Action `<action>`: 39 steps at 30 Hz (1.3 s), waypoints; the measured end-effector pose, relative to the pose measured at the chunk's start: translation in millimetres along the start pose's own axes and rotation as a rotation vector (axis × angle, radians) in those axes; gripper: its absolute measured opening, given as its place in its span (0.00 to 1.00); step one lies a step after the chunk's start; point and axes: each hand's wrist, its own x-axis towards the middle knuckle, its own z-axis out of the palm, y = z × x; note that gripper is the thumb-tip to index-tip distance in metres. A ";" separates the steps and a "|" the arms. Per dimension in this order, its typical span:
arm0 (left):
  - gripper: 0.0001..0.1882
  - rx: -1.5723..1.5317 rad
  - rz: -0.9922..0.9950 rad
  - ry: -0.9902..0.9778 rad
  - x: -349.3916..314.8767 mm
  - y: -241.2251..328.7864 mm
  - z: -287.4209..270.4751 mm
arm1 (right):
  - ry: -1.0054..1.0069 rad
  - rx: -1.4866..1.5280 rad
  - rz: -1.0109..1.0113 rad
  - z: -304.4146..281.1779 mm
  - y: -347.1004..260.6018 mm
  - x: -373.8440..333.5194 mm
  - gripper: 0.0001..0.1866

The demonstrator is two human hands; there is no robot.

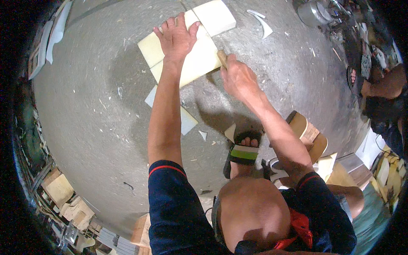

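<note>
A pale yellow foam block (199, 63) lies on the concrete floor, with seams or cut lines across its top. My left hand (175, 40) rests flat on it, fingers spread. Against its far right side is another cream foam block (214, 18). Close to the near right corner, my right hand (240, 78) is closed round the light wooden handle (222, 58) of a tool; its working end cannot be made out. A thin foam sheet (188, 120) lies under my left forearm, and a small white offcut (203, 135) sits beside it.
Curved foam offcuts (264, 29) lie at the far right, near a metal pot-like object (313, 15). Another person's sandalled foot (352, 77) shows at the right edge. A curved wooden piece (309, 134) is beside my right forearm. Wood scraps (58, 187) line the lower left.
</note>
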 end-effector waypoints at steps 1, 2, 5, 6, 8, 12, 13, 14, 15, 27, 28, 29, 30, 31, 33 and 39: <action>0.36 -0.002 -0.003 0.000 -0.2 0.1 -0.2 | -0.033 -0.012 0.034 -0.4 -0.1 -0.1 0.14; 0.36 -0.005 -0.011 -0.025 0.0 0.2 -0.4 | -0.037 -0.008 0.027 -0.9 0.7 -2.9 0.14; 0.37 -0.042 -0.006 -0.019 -0.3 -0.1 -0.4 | -0.040 -0.026 0.036 -2.4 5.4 -26.2 0.13; 0.37 -0.048 0.003 0.001 -0.1 -0.2 0.2 | -0.051 -0.041 0.061 -3.4 6.4 -34.2 0.13; 0.37 -0.032 0.012 0.026 -0.1 -0.6 1.4 | -0.041 -0.011 0.046 -7.4 6.7 -42.1 0.13; 0.38 0.023 0.038 0.048 0.1 -1.3 3.2 | -0.107 0.015 0.065 -14.2 -1.9 -15.8 0.14; 0.38 0.027 0.040 0.051 0.2 -1.4 3.2 | -0.108 0.001 0.080 -12.8 -5.6 -3.1 0.14; 0.38 0.035 0.033 0.021 0.2 -1.1 3.3 | -0.110 -0.016 0.097 -11.6 -8.1 8.9 0.14; 0.38 0.037 0.040 0.028 0.3 -1.0 3.3 | -0.101 -0.023 0.101 -11.1 -8.5 12.7 0.14; 0.37 0.040 0.056 0.036 0.8 -2.2 3.2 | -0.101 -0.005 0.058 -2.7 16.8 -19.0 0.15; 0.37 0.034 0.061 0.043 0.9 -2.5 2.7 | -0.072 -0.001 0.032 0.4 18.8 -14.3 0.14; 0.37 0.037 0.059 0.025 0.9 -2.9 2.1 | -0.106 -0.003 0.062 3.5 21.8 -14.7 0.15; 0.37 0.030 0.074 0.047 0.9 -3.0 1.9 | -0.114 0.006 0.072 5.7 26.2 -17.0 0.15; 0.37 0.034 0.074 0.053 0.5 -3.3 1.9 | -0.101 0.018 0.055 7.3 31.4 -21.3 0.15; 0.36 0.035 0.073 0.058 0.3 -3.9 3.0 | -0.116 0.014 0.062 12.4 40.6 -43.4 0.16; 0.34 -0.041 0.051 0.089 4.1 -6.6 3.2 | -0.117 0.022 0.076 23.0 70.1 -108.2 0.17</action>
